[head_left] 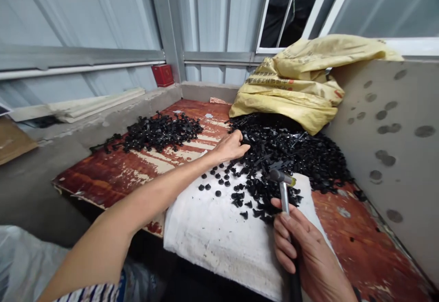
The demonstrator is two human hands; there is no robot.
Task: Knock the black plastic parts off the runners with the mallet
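My right hand point(302, 242) is wrapped round the dark handle of a small hammer point(284, 197). The hammer has a bright metal neck and a dark head with a yellow-green face at one end, held above the white cloth point(219, 229). My left hand point(233, 147) reaches to the edge of a large heap of small black plastic parts point(295, 156), its fingers curled in; what they hold, if anything, is hidden. Several round-headed black pieces point(218, 193) lie loose on the cloth between my two hands.
A yellow woven sack point(284, 92) lies open over the heap's far side. Another pile of black parts point(161, 130) sits left on the worn red board point(103, 174). A spotted pale panel point(387, 146) borders the right; a red box point(162, 75) stands in the back corner.
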